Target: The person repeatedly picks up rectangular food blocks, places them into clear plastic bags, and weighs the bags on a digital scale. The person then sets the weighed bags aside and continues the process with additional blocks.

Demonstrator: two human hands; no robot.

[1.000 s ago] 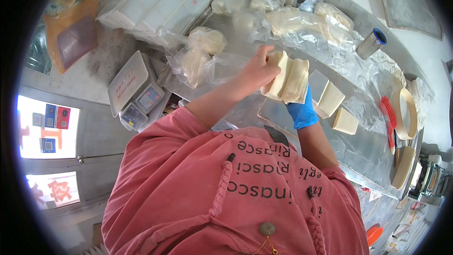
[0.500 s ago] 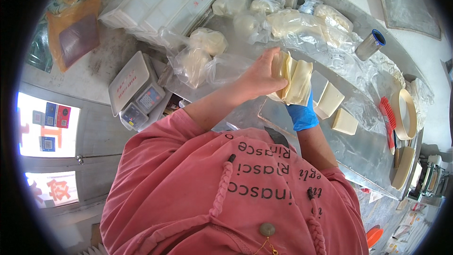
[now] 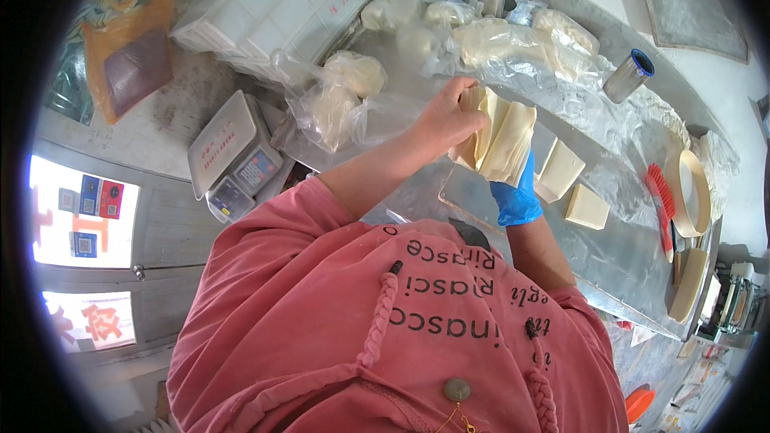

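My bare left hand (image 3: 447, 118) grips the upper left edge of a stack of pale, thin dough sheets (image 3: 507, 136), its thumb pressed against the layers, which are parted and uneven at the top. My right hand (image 3: 517, 192), in a blue glove, supports the same stack from below and behind, its fingers mostly hidden by the sheets. Just right of the stack, more pale squared stacks (image 3: 561, 164) lie on the steel counter (image 3: 601, 261), with a separate smaller one (image 3: 587, 205) nearer the front.
Bagged dough (image 3: 353, 72) and plastic sheeting cover the back. A steel cylinder (image 3: 628, 76) stands at right, near a red brush (image 3: 659, 196), wooden ring (image 3: 687, 184) and wooden block (image 3: 687, 285). Scales (image 3: 233, 152), white boxes (image 3: 289, 8) and an orange bag (image 3: 128, 56) are at left.
The held stack has shifted slightly rightward with both hands, and its sheets look more separated than a second ago. My left fingers have shifted along the upper edge.
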